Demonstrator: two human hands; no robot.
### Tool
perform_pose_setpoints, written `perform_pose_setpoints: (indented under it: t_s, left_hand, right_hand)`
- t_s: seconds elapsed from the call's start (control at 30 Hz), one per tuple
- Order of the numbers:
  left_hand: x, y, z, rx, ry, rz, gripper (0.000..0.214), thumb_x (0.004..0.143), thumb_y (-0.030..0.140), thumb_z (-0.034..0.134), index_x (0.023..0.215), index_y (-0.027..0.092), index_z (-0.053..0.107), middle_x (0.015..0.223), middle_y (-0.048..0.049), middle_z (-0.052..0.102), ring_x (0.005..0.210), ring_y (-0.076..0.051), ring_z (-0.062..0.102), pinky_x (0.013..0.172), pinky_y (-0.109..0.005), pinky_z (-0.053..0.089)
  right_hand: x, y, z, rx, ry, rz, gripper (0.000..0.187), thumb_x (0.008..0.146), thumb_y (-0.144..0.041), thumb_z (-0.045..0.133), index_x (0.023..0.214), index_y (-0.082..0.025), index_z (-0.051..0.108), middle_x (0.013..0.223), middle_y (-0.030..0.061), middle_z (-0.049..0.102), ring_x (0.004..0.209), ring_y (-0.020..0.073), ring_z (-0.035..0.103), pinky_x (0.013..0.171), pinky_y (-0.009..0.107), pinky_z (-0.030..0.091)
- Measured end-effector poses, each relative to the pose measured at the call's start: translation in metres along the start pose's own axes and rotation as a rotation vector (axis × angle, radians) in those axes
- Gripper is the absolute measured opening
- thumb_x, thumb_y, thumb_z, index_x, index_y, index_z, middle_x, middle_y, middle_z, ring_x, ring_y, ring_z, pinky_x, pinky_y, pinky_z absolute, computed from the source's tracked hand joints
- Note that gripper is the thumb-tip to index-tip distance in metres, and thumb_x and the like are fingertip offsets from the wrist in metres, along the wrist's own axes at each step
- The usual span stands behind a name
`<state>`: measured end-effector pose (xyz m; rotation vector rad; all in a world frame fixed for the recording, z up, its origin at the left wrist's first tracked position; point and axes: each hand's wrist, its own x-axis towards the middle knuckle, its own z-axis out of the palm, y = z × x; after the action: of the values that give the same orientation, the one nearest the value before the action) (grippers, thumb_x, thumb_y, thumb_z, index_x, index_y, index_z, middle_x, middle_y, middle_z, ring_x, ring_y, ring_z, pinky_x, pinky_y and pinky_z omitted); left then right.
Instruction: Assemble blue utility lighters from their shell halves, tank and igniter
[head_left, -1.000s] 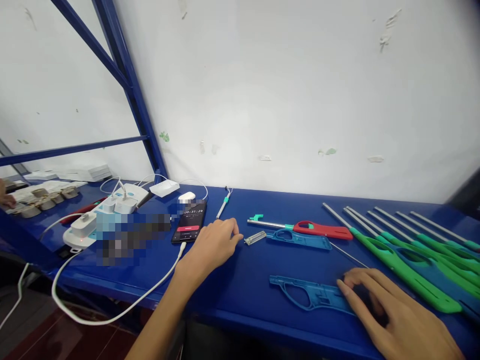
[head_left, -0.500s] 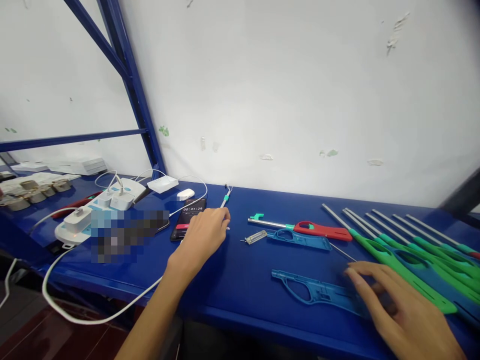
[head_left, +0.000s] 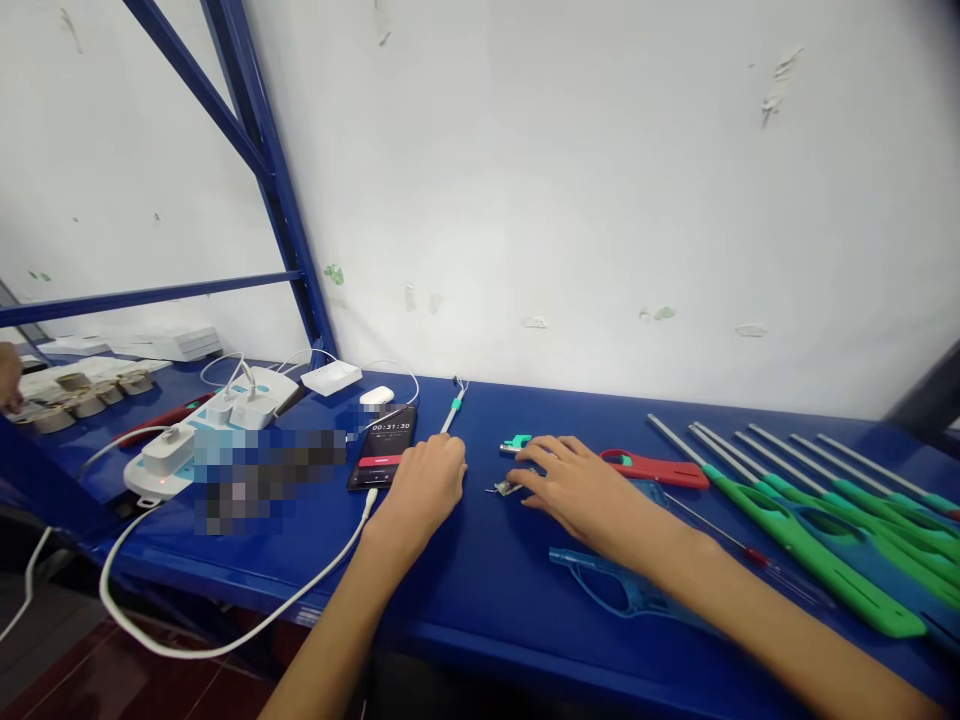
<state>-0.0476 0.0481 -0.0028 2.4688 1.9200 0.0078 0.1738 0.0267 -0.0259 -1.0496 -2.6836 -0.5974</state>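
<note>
On a blue metal workbench [head_left: 495, 600] against a scuffed white wall [head_left: 570, 180], a person's two bare hands rest close together near the middle. The right hand [head_left: 574, 485] reaches in from the right, palm down, fingers somewhat apart. Its fingertips are at a small, clear, narrow part with a thin wire end [head_left: 510, 488]; the part pokes out to the left from beneath them, its other end covered. Whether the fingers pinch it or only touch it, I cannot tell.

The left hand [head_left: 431, 475] is curled, knuckles up, at the near end of a slim pale metal rod with a turquoise collar [head_left: 456, 404], which slants away toward the wall. The fingers' undersides are hidden, so I cannot tell whether they grip the rod.

Beyond the right hand lies a red plastic lighter handle [head_left: 667, 470]. Under the right forearm, partly covered, is a translucent blue plastic half-shell with a looped guard [head_left: 630, 590]. To the right, long green plastic lighters with silver tubes [head_left: 795, 540] lie in a slanting row. Just left of the left hand is a black phone [head_left: 384, 455] showing a timer.
</note>
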Motion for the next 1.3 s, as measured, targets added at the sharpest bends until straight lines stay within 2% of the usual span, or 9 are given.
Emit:
perform_pose_setpoints:
  t_s: [0.17, 0.33, 0.43, 0.57, 0.73, 0.87, 1.0, 1.17, 1.3]
  left_hand:
    - [0.0, 0.003, 0.003, 0.006, 0.027, 0.006, 0.033, 0.102, 0.037, 0.067, 0.127, 0.016, 0.066, 0.126, -0.01, 0.068, 0.109, -0.025, 0.069, 0.093, -0.047, 0.06]
    - [-0.001, 0.003, 0.004, -0.063, 0.093, -0.012, 0.021, 0.104, 0.028, 0.059, 0.115, 0.012, 0.067, 0.115, -0.0127, 0.072, 0.102, -0.027, 0.071, 0.092, -0.048, 0.057]
    - [-0.005, 0.007, -0.001, -0.198, 0.125, 0.058, 0.015, 0.102, 0.019, 0.051, 0.102, 0.014, 0.065, 0.103, -0.0145, 0.073, 0.096, -0.03, 0.072, 0.085, -0.044, 0.053]
    - [-0.018, 0.02, -0.013, -0.453, 0.105, 0.235, 0.018, 0.105, 0.033, 0.045, 0.098, 0.024, 0.058, 0.087, 0.0001, 0.071, 0.072, -0.018, 0.069, 0.066, -0.029, 0.05]
    - [-0.03, 0.037, -0.018, -1.056, -0.123, 0.302, 0.021, 0.105, 0.041, 0.044, 0.094, 0.025, 0.051, 0.071, 0.0078, 0.058, 0.038, -0.007, 0.042, 0.037, -0.019, 0.034]
    - [-0.028, 0.047, -0.013, -1.191, -0.136, 0.294, 0.024, 0.104, 0.044, 0.049, 0.095, 0.023, 0.053, 0.064, 0.0069, 0.061, 0.035, -0.006, 0.042, 0.036, -0.016, 0.032]
    - [-0.025, 0.053, -0.009, -1.256, -0.183, 0.321, 0.03, 0.103, 0.052, 0.053, 0.099, 0.022, 0.055, 0.062, 0.0075, 0.06, 0.033, -0.006, 0.041, 0.034, -0.015, 0.031]
    - [-0.025, 0.055, -0.011, -1.312, -0.157, 0.352, 0.027, 0.102, 0.046, 0.058, 0.097, 0.02, 0.058, 0.07, 0.0057, 0.063, 0.036, -0.005, 0.052, 0.037, -0.016, 0.032]
    - [-0.028, 0.054, -0.015, -1.345, -0.174, 0.381, 0.024, 0.102, 0.042, 0.059, 0.096, 0.019, 0.059, 0.074, 0.005, 0.064, 0.039, -0.006, 0.057, 0.04, -0.017, 0.034]
  right_hand:
    - [0.011, -0.005, 0.01, -0.06, 0.005, -0.061, 0.011, 0.098, -0.008, 0.065, 0.101, -0.018, 0.068, 0.102, 0.0085, 0.075, 0.097, 0.0278, 0.069, 0.083, 0.04, 0.051]
    - [0.009, -0.002, 0.0, -0.018, 0.049, -0.033, 0.014, 0.097, -0.007, 0.064, 0.105, -0.019, 0.065, 0.093, 0.0057, 0.075, 0.084, 0.0258, 0.068, 0.075, 0.038, 0.047]
    - [-0.009, 0.0, -0.018, 0.061, 0.103, 0.075, 0.009, 0.103, -0.019, 0.061, 0.112, -0.023, 0.062, 0.097, 0.0035, 0.075, 0.085, 0.0236, 0.067, 0.077, 0.037, 0.047]
    - [-0.045, -0.004, -0.038, 0.259, 0.24, 0.346, 0.017, 0.109, -0.038, 0.054, 0.119, -0.027, 0.062, 0.102, 0.0031, 0.075, 0.089, 0.0219, 0.07, 0.081, 0.036, 0.052]
    - [-0.07, -0.008, -0.047, 0.521, 0.385, 0.615, 0.022, 0.106, -0.043, 0.057, 0.117, -0.029, 0.071, 0.101, 0.0041, 0.074, 0.086, 0.0207, 0.071, 0.078, 0.032, 0.057]
    - [-0.071, -0.009, -0.051, 0.606, 0.437, 0.611, 0.025, 0.107, -0.04, 0.054, 0.116, -0.027, 0.074, 0.103, 0.0073, 0.075, 0.09, 0.0222, 0.072, 0.08, 0.034, 0.059]
    - [-0.067, -0.015, -0.049, 0.663, 0.409, 0.62, 0.022, 0.106, -0.042, 0.057, 0.114, -0.029, 0.073, 0.104, 0.0043, 0.077, 0.089, 0.0211, 0.073, 0.08, 0.032, 0.058]
    - [-0.062, -0.021, -0.048, 0.747, 0.309, 0.624, 0.021, 0.107, -0.042, 0.055, 0.111, -0.032, 0.072, 0.1, -0.002, 0.079, 0.08, 0.0175, 0.072, 0.072, 0.029, 0.055]
    - [-0.062, -0.022, -0.048, 0.721, 0.331, 0.644, 0.019, 0.106, -0.041, 0.057, 0.112, -0.033, 0.073, 0.102, -0.0024, 0.08, 0.083, 0.0184, 0.073, 0.073, 0.029, 0.054]
